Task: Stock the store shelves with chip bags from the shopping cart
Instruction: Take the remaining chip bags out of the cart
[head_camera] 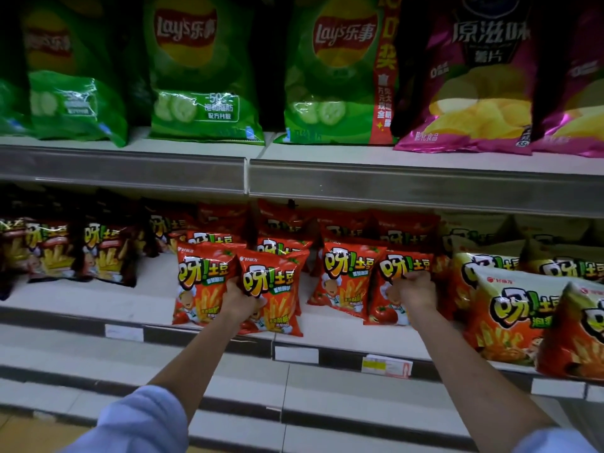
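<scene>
Store aisle, pale lower shelf (98, 305) carrying glossy red tomato chip bags upright at its front. Left hand (237, 299), fingers clamped on two such bags (268, 289); right hand (413, 291), fingers clamped on another red bag (385, 308) beside it. Dark bags (104, 253) leftward, pale bags (510, 308) rightward. Upper shelf (327, 152): green bags (202, 80), magenta bag (470, 93).
</scene>
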Available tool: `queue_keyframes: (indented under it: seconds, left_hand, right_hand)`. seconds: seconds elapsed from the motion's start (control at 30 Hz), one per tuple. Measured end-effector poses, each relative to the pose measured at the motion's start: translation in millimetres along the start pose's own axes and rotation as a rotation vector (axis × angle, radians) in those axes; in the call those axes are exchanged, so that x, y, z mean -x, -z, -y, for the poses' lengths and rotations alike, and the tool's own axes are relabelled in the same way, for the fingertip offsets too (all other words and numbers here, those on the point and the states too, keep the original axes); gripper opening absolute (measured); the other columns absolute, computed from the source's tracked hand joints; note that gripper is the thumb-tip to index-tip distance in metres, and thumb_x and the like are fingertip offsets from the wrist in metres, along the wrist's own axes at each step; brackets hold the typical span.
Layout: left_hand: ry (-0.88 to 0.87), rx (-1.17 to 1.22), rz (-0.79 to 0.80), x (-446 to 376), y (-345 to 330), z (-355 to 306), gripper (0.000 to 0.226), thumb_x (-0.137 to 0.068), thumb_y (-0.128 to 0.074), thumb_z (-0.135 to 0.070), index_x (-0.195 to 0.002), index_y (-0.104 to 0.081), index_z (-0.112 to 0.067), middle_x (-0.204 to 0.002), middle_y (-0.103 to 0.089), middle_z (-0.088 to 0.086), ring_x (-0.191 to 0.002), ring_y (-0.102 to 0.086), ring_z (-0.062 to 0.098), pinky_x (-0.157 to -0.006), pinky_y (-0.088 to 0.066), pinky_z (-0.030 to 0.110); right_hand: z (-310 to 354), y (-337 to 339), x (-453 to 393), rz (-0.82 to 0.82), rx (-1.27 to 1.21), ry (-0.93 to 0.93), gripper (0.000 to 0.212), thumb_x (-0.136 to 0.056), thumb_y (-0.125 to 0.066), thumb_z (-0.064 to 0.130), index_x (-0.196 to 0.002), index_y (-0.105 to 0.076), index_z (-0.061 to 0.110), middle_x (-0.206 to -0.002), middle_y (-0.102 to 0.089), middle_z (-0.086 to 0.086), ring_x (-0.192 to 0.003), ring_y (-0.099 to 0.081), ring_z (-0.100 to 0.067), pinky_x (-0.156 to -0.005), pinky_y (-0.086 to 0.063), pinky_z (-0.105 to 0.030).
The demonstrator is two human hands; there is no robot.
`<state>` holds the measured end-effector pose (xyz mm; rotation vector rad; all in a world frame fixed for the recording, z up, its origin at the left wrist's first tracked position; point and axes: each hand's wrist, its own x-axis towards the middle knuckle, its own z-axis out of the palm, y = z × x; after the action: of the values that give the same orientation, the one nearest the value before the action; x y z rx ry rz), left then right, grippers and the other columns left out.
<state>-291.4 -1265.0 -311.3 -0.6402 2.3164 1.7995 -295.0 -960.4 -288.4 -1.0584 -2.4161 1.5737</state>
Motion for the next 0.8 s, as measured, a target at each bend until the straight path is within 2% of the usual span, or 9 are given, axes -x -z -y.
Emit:
queue_keyframes:
  seconds: [0.07, 0.13, 0.2, 0.27, 0.37, 0.47, 0.6, 0.73, 0.8]
  left_hand:
    - [0.014, 0.004, -0.005, -0.9, 2.1, -1.7, 0.081, -0.076, -0.075, 0.002, -0.141, -0.027, -0.011, -0.133, -0.052, 0.011, -0.126, -0.049, 0.032, -0.107, -0.039, 0.050]
    - [0.018, 0.001, 0.018, -0.4, 3.2, -4.1, 0.082, -0.076, -0.074, 0.004, -0.140, -0.026, -0.010, -0.130, -0.053, 0.013, -0.120, -0.052, 0.032, -0.103, -0.044, 0.048]
    - [0.017, -0.001, 0.049, 0.8, 5.8, -7.2, 0.077, -0.077, -0.072, 0.005, -0.137, -0.027, -0.008, -0.115, -0.060, 0.013, -0.099, -0.061, 0.028, -0.084, -0.054, 0.040]
    - [0.006, -0.006, 0.065, 4.1, 9.6, -11.8, 0.071, -0.081, -0.071, 0.001, -0.136, -0.028, -0.007, -0.107, -0.061, 0.011, -0.086, -0.065, 0.027, -0.065, -0.052, 0.030]
    - [-0.014, 0.021, 0.084, 10.2, 16.6, -19.8, 0.063, -0.083, -0.068, 0.001, -0.132, -0.031, -0.007, -0.117, -0.056, 0.010, -0.104, -0.060, 0.037, -0.064, -0.049, 0.029]
    - [-0.042, 0.092, 0.086, 11.2, 32.9, -20.2, 0.048, -0.082, -0.068, 0.004, -0.119, -0.039, -0.007, -0.111, -0.059, 0.008, -0.103, -0.055, 0.025, -0.078, -0.048, 0.032]
    - [-0.113, 0.111, 0.053, 17.7, 70.6, -21.1, 0.049, -0.085, -0.070, -0.005, -0.125, -0.043, -0.010, -0.117, -0.053, 0.005, -0.112, -0.054, 0.025, -0.096, -0.045, 0.039]
    - [-0.118, 0.230, 0.022, 25.2, 152.2, -8.0, 0.042, -0.087, -0.066, -0.001, -0.120, -0.042, -0.009, -0.112, -0.057, 0.015, -0.085, -0.058, 0.020, -0.063, -0.051, 0.025]
    - [-0.091, 0.291, 0.014, 25.0, 197.2, 6.3, 0.044, -0.088, -0.063, 0.000, -0.126, -0.041, -0.007, -0.116, -0.056, 0.019, -0.087, -0.058, 0.020, -0.072, -0.051, 0.025]
  right_hand:
    - [4.4, -5.3, 9.5, 0.020, -0.089, 0.019, 0.020, -0.085, -0.057, -0.006, -0.103, -0.049, -0.009, -0.099, -0.060, -0.025, -0.078, -0.060, -0.025, -0.061, -0.048, -0.032]
    - [7.9, -9.3, 16.6, 0.045, -0.163, 0.055, 0.018, -0.088, -0.055, -0.004, -0.100, -0.046, 0.005, -0.097, -0.058, -0.018, -0.071, -0.054, -0.021, -0.050, -0.037, -0.022]
    - [11.9, -12.9, 25.1, 0.080, -0.235, 0.061, 0.019, -0.090, -0.055, -0.003, -0.101, -0.044, 0.008, -0.099, -0.054, -0.012, -0.087, -0.055, -0.024, -0.054, -0.038, -0.019]
    - [16.2, -17.8, 33.0, 0.105, -0.276, 0.070, 0.017, -0.090, -0.056, -0.002, -0.097, -0.046, 0.010, -0.097, -0.055, -0.008, -0.095, -0.058, -0.026, -0.067, -0.047, -0.023]
    - [23.3, -26.9, 42.5, 0.128, -0.265, 0.122, 0.018, -0.088, -0.059, 0.000, -0.095, -0.048, 0.013, -0.090, -0.058, -0.008, -0.094, -0.061, -0.027, -0.090, -0.053, -0.042]
    - [38.6, -43.8, 65.1, 0.105, -0.259, 0.158, 0.026, -0.087, -0.059, -0.002, -0.083, -0.044, 0.019, -0.083, -0.053, -0.009, -0.077, -0.054, -0.023, -0.082, -0.051, -0.043]
    - [58.0, -82.5, 103.8, 0.118, -0.255, 0.227, 0.032, -0.086, -0.058, -0.003, -0.075, -0.041, 0.021, -0.076, -0.053, -0.009, -0.061, -0.047, -0.017, -0.057, -0.041, -0.029]
    - [80.7, -145.4, 161.8, 0.230, -0.171, 0.274, 0.027, -0.087, -0.058, 0.002, -0.079, -0.042, 0.022, -0.078, -0.053, -0.006, -0.069, -0.052, -0.021, -0.067, -0.045, -0.035]
    - [91.5, -176.0, 190.8, 0.269, -0.136, 0.302, 0.026, -0.088, -0.060, 0.004, -0.080, -0.042, 0.022, -0.079, -0.056, -0.007, -0.068, -0.054, -0.021, -0.066, -0.045, -0.034]
